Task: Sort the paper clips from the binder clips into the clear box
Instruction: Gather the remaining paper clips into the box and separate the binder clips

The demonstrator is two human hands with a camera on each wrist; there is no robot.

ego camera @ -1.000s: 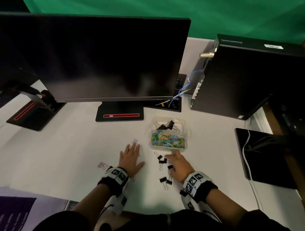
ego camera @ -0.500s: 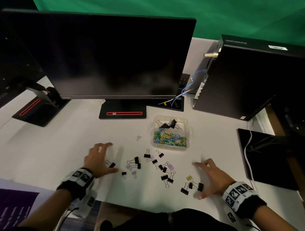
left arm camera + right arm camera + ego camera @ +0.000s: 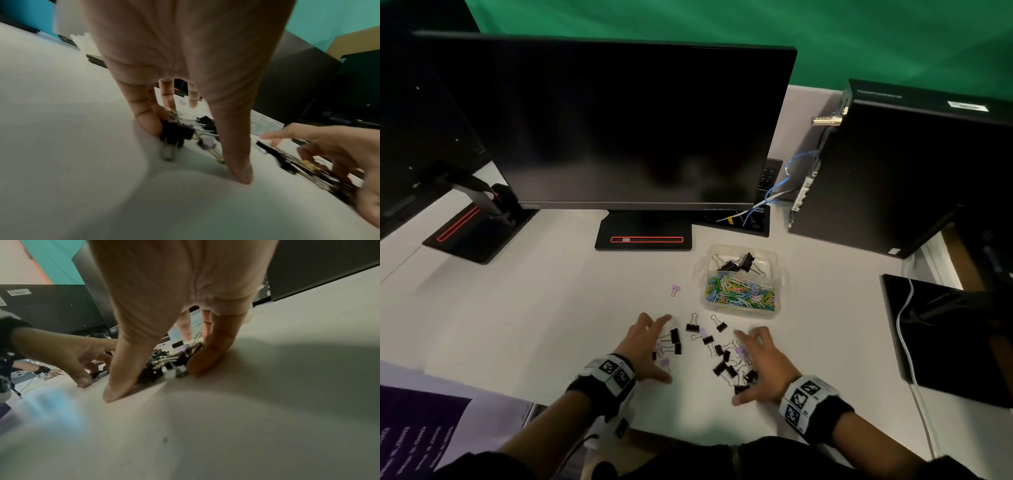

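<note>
On the worktop (image 3: 551, 325), the clear box (image 3: 781, 274) already holds paper clips (image 3: 739, 291) in its near compartment, some binder clips behind. My left hand (image 3: 645, 346) and right hand (image 3: 765, 363), fingers spread and gripping nothing, flank the loose binder clips (image 3: 717, 353). I judge the step as gathering; next comes a scoop toward the box.

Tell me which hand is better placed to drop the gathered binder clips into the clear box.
Probably the right hand: it lies nearer the clear box, just below its front edge, with several binder clips under its fingers. The left hand sits farther left.
</note>
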